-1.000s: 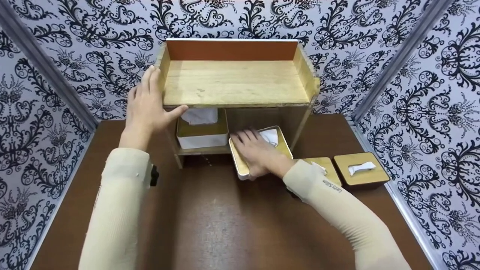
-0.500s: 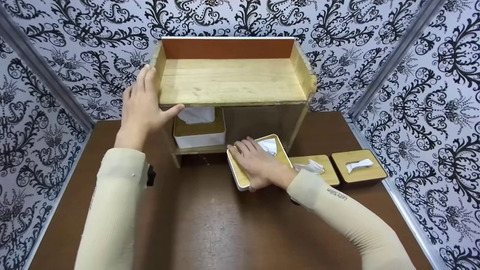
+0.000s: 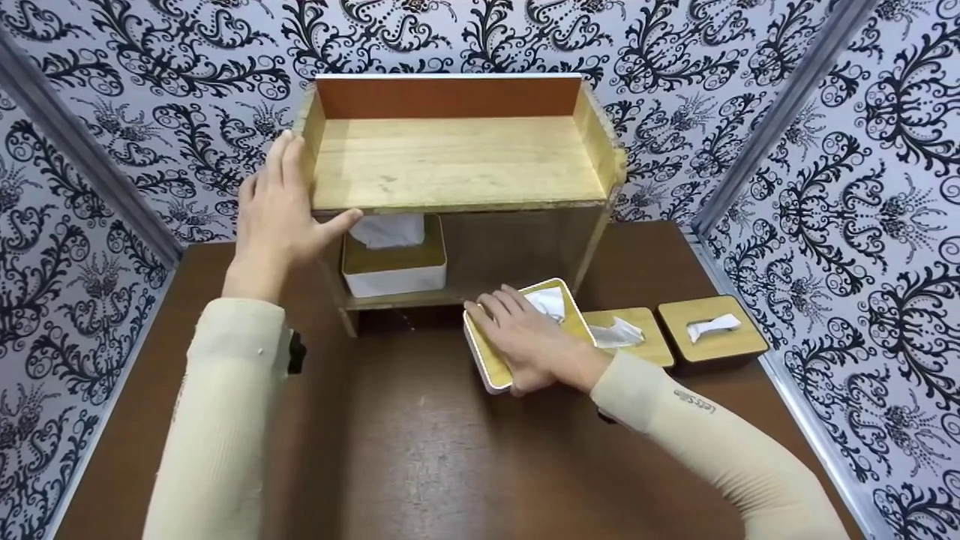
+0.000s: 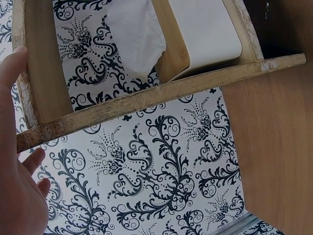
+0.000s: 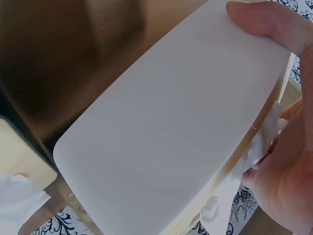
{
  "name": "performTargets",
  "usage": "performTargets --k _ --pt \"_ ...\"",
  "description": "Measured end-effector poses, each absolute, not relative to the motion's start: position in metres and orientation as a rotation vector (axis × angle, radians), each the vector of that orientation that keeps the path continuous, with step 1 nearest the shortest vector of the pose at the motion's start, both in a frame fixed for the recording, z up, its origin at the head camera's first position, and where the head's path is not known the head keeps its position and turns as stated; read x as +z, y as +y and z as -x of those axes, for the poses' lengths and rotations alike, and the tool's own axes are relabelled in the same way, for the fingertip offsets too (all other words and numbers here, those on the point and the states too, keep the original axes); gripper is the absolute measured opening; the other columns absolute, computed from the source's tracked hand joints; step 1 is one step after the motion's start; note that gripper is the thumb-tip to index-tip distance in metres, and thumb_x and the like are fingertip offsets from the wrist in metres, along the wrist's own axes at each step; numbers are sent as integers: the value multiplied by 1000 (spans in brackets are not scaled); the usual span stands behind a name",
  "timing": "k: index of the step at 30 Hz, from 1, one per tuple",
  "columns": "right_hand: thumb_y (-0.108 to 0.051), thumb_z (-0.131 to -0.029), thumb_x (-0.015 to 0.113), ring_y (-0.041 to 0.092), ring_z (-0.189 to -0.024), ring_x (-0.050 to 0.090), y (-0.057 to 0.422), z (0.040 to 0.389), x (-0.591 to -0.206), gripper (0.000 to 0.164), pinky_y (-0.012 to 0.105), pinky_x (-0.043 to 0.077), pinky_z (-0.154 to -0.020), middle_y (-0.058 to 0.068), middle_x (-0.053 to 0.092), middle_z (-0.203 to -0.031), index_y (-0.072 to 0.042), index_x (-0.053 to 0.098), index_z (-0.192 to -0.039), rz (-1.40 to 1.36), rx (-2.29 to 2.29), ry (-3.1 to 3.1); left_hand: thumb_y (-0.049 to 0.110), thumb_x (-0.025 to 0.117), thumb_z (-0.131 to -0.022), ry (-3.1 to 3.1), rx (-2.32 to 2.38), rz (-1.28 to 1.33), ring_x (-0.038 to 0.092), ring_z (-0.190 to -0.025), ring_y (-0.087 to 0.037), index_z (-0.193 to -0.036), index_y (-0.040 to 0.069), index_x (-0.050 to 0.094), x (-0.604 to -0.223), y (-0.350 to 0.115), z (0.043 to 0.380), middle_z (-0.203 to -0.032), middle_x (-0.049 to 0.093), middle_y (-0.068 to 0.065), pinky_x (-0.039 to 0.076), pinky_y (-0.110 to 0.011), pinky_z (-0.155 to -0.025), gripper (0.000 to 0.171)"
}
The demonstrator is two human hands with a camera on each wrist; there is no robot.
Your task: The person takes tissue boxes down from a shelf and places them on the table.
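Note:
My left hand (image 3: 274, 210) grips the left side of a wooden shelf unit (image 3: 465, 161), its thumb over the front edge. In the left wrist view, fingers lie on both sides of the shelf's wooden edge (image 4: 98, 110). My right hand (image 3: 521, 337) holds a white tissue box (image 3: 574, 322) with a wooden lid from above, in front of the unit's lower right. Its thumb presses on the white side (image 5: 161, 122) in the right wrist view. The box appears slightly tilted, a white tissue (image 3: 549, 302) standing from its slot. Another white tissue box (image 3: 394, 282) sits inside the lower shelf, on the left.
Right of the unit on the brown table (image 3: 420, 465) stand two tissue boxes with wooden lids, a nearer one (image 3: 654, 330) partly behind the held box and a dark-sided one (image 3: 742, 341) at the far right. Patterned walls (image 3: 847, 247) surround the table.
My right hand has drawn the held tissue box out of the lower shelf, toward me and slightly right. The left hand stays on the shelf unit. The head view has shifted slightly.

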State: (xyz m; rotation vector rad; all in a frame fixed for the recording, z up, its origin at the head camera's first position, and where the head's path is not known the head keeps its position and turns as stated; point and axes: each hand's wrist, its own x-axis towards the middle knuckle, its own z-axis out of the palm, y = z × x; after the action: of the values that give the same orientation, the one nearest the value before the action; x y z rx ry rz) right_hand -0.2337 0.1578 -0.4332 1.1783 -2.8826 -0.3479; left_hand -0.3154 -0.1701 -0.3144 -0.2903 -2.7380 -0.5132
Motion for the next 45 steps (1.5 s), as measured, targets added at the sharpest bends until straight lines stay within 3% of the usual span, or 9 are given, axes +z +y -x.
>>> performTargets --k 5,14,31,45 --pt "-55 -46 85 40 -141 33 170 229 -432 139 48 18 -124 23 33 -150 -2 15 -154 -1167 -375 -2872 70 63 -78 -2731 -529 291 20 -148 -36 -157 16 3 -314 -171 314 -166 2 -6 13 -61 -120 113" --pt "-53 -46 86 38 -142 30 200 224 -430 140 50 12 -124 24 32 -151 -2 13 -154 -1130 -366 -2916 70 64 -77 -2737 -527 284 23 -147 -38 -157 16 4 -314 -172 315 -166 1 -6 14 -61 -120 113" --pt "-50 -44 87 41 -136 37 254 208 -417 136 52 20 -122 26 39 -144 2 22 -151 -1090 -214 -2908 69 66 -77 -2724 -538 292 23 -147 -38 -157 15 5 -313 -172 315 -165 3 -7 14 -62 -119 114" --pt "-49 -40 89 43 -132 41 311 191 -429 137 55 23 -120 28 43 -141 5 26 -149 -1046 -124 -2904 69 65 -76 -2728 -549 299 23 -147 -38 -157 16 5 -314 -170 316 -165 2 -6 12 -62 -120 114"
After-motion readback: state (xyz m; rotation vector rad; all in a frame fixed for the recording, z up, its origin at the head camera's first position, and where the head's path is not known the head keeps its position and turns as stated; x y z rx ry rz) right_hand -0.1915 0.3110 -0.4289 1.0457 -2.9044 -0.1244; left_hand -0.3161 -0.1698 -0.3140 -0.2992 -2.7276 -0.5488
